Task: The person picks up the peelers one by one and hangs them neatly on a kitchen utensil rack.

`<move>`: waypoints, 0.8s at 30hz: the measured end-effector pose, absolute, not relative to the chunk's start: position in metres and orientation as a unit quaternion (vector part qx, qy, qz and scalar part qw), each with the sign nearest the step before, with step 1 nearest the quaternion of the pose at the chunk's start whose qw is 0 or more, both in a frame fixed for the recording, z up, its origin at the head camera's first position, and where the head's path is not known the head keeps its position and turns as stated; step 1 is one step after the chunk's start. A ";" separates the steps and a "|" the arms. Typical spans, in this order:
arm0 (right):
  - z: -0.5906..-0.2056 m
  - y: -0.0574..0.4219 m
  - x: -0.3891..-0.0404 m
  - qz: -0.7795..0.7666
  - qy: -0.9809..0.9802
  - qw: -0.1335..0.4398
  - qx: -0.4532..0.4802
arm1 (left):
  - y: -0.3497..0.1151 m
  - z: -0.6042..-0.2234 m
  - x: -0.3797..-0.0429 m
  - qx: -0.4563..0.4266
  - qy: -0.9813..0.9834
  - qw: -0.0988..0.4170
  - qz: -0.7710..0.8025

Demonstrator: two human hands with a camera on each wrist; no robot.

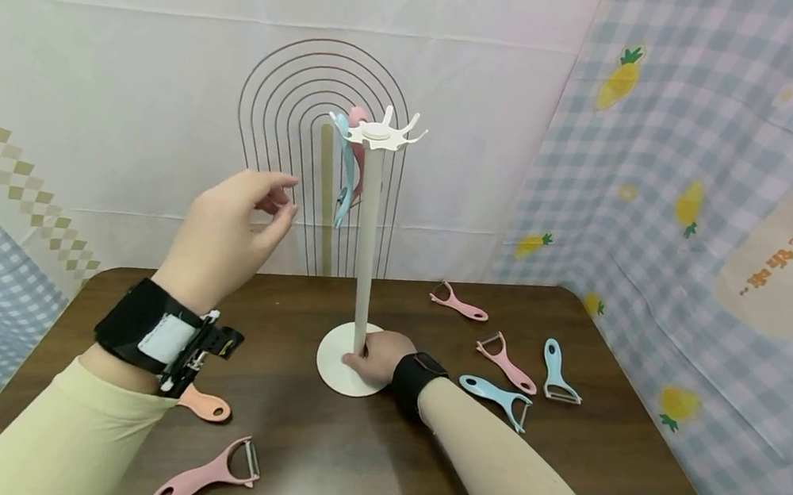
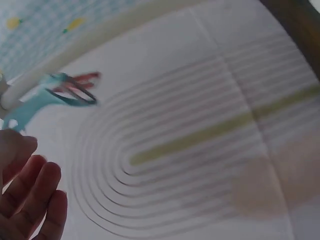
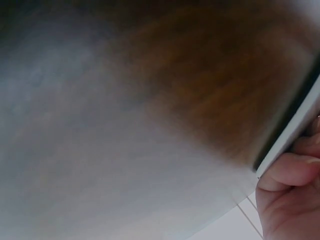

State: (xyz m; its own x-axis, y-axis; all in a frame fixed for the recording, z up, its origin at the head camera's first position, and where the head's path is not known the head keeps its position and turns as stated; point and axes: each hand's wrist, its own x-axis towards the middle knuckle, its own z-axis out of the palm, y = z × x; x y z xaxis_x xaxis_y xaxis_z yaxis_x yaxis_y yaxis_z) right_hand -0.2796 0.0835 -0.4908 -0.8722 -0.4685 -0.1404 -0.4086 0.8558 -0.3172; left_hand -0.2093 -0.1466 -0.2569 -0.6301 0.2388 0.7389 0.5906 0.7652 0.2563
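A white stand (image 1: 365,252) with a round base and a ring of curved hooks on top rises from the table. From its left side hang a blue peeler (image 1: 348,167) and, just behind it, a pink peeler (image 1: 358,115). My left hand (image 1: 232,224) is raised left of them, thumb and fingertips apart with nothing between them; in the left wrist view the blue peeler (image 2: 37,104) shows beyond the fingers. Down at the base, my right hand (image 1: 384,355) grips the stand, thumb beside the pole. Its other fingers are mostly hidden in the head view.
Right of the stand lie two pink peelers (image 1: 460,304) (image 1: 508,366) and two blue peelers (image 1: 495,396) (image 1: 553,368). At the front left are a pink peeler (image 1: 202,477) and an orange handle (image 1: 208,405) partly under my left wrist. Patterned cloth (image 1: 480,128) hangs behind the brown table (image 1: 282,396).
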 end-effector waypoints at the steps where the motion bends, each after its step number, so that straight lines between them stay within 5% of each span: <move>1: -0.490 0.084 -0.279 -0.141 0.958 0.109 -0.227 | -0.150 -0.261 -0.208 -0.237 -0.876 0.347 -0.237; 9: -0.490 0.084 -0.277 -0.140 0.959 0.122 -0.213 | -0.185 -0.308 -0.203 -0.231 -0.920 0.251 -0.192; 18: -0.491 0.082 -0.280 -0.135 0.958 0.118 -0.223 | -0.235 -0.382 -0.179 -0.181 -0.969 0.082 -0.148; 24: -0.493 0.082 -0.281 -0.129 0.959 0.115 -0.224 | -0.252 -0.418 -0.167 -0.172 -0.978 0.031 -0.116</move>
State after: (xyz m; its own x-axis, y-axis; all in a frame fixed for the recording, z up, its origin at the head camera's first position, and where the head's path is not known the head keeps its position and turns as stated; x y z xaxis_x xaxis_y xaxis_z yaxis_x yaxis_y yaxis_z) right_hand -0.2814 0.0821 -0.4932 -0.8734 -0.4591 -0.1627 -0.4000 0.8666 -0.2983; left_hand -0.1665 -0.2521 -0.4179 -0.9390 0.3290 0.1005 0.3434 0.9140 0.2161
